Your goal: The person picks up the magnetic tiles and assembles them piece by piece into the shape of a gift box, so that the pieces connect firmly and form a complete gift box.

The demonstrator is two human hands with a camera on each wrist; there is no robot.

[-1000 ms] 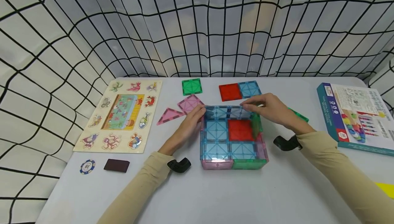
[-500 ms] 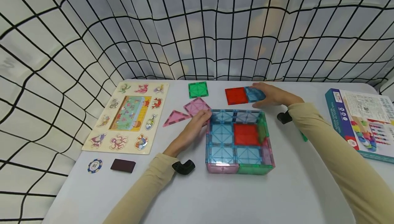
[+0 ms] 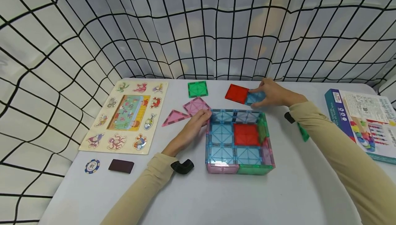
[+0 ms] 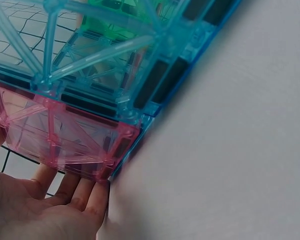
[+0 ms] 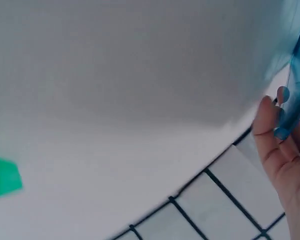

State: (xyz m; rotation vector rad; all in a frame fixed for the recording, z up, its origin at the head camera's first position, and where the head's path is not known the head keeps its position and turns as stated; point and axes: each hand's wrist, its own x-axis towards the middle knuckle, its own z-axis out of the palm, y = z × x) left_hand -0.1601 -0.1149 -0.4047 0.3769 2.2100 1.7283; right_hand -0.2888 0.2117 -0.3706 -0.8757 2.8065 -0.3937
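Observation:
A low open box of see-through magnetic tiles (image 3: 239,142) stands in the middle of the head view, with blue, pink and green walls. Blue tiles and one red tile (image 3: 246,134) cover its floor. My left hand (image 3: 193,127) holds the box's far left corner; in the left wrist view its thumb and fingers border a pink wall tile (image 4: 62,132). Beyond the box, my right hand (image 3: 273,93) pinches a blue square tile (image 3: 254,98) beside another red tile (image 3: 237,93). In the right wrist view the blue tile shows between thumb and fingers.
Behind the box lie a green tile (image 3: 198,89), a pink square tile (image 3: 196,105) and a pink triangle tile (image 3: 175,117). A puzzle board (image 3: 88,125), poker chip (image 3: 92,166) and dark block (image 3: 121,166) lie left. A boxed product (image 3: 368,115) sits right. Black netting (image 3: 201,39) rises behind.
My right hand has left the box's far wall and reached the blue tile at the back, now pinching it. The red tile beside it has turned slightly. My left hand stays at the box.

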